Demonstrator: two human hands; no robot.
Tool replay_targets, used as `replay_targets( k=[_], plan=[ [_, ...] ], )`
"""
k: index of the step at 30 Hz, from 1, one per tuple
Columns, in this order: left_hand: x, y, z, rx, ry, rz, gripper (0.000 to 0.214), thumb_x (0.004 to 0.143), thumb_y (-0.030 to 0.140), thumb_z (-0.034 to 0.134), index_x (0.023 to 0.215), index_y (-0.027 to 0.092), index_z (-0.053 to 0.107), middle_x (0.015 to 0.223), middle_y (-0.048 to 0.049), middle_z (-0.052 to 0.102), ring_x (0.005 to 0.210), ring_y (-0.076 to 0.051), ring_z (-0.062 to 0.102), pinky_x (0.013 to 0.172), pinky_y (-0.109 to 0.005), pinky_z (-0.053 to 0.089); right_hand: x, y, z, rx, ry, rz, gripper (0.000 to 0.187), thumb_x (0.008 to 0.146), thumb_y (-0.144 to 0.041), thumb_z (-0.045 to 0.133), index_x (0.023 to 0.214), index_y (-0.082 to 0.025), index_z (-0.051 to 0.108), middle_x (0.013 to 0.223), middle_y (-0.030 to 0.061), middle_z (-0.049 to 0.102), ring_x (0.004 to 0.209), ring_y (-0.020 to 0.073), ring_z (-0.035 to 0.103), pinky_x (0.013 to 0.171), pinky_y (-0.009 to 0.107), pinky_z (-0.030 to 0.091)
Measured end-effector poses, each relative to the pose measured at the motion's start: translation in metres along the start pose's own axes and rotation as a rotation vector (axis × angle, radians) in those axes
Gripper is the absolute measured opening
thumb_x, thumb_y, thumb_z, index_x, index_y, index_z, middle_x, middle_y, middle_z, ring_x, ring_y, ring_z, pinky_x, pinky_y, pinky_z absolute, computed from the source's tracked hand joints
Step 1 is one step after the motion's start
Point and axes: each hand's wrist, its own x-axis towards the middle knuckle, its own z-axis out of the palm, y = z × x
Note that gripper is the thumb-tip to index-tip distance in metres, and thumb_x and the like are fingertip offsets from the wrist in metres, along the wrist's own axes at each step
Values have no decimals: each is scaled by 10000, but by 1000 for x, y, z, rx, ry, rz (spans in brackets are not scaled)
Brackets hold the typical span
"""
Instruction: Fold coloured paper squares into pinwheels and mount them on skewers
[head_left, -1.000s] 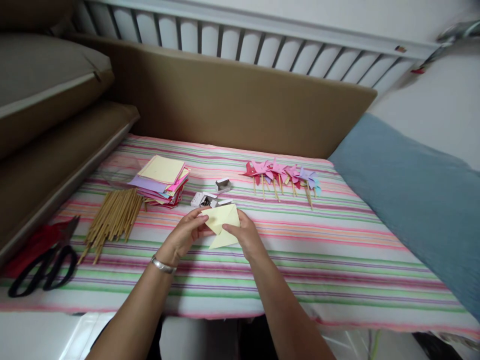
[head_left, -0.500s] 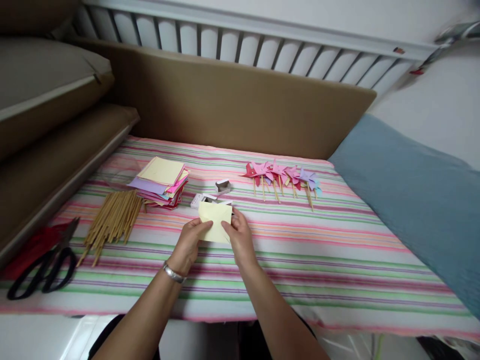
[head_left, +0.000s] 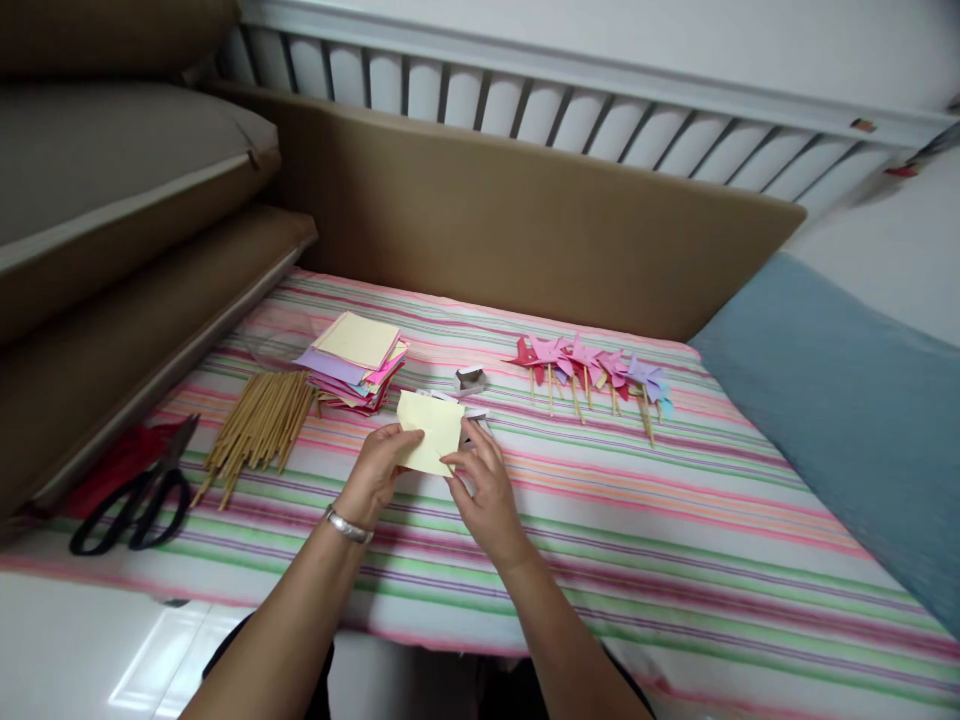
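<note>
Both forearms reach forward, left hand (head_left: pixel 373 475) and right hand (head_left: pixel 484 488) pinching the yellow paper (head_left: pixel 429 432).

Items on and around the striped cloth (head_left: pixel 675 520), as seen from beside it:
- pale yellow paper sheet (head_left: pixel 430 432): one
- stack of coloured paper squares (head_left: pixel 355 360): one; its sheets are too many to count
- bundle of wooden sticks (head_left: pixel 259 430): one; sticks uncountable
- black scissors (head_left: pixel 135 495): one pair
- paper pinwheels (head_left: pixel 592 365): about six, overlapping in a row, so the exact number is unsure
- small boxes (head_left: pixel 469 380): two, one partly hidden
- hands: two, left hand (head_left: pixel 375 470) and right hand (head_left: pixel 487 490)
- silver bracelet (head_left: pixel 348 525): one
- blue cushion (head_left: pixel 840 400): one
</note>
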Motion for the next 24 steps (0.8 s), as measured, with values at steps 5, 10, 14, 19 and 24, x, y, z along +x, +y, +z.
replay_targets(
  k=[5,10,14,19,24],
  plan=[
    [-2,-5,5,60,-31,-2,280,535,231,763,775,101,701,649,-53,698,522,-129,583,497,-220,423,2,3,-3,59,36,73,88,812,-200,577,815,-231,660,1401,64,409,1325,253,300,1044,486,300],
    [-4,-15,12,122,-103,0,240,520,247,787,690,104,697,578,-24,668,472,-91,537,479,-194,368,3,5,-3,91,78,222,76,792,-235,608,764,-229,678,1416,55,397,1352,261,245,1063,494,260],
    [-7,-19,16,147,-161,-19,241,512,264,797,675,113,703,596,-22,677,499,-92,546,516,-198,373,5,7,-4,94,115,291,70,763,-257,637,711,-227,673,1405,47,417,1358,265,233,1072,488,241],
    [-9,-17,17,133,-215,-82,242,516,266,798,693,124,713,617,-25,691,522,-98,562,533,-199,380,6,9,-4,124,124,345,62,737,-262,660,690,-221,661,1391,64,436,1347,266,263,1071,484,240],
    [-9,-14,15,125,-240,-128,253,522,261,800,717,121,723,649,-39,706,563,-113,593,566,-204,414,6,11,-4,112,103,347,76,760,-246,629,710,-199,661,1371,111,456,1338,265,282,1062,476,260]
  ],
)
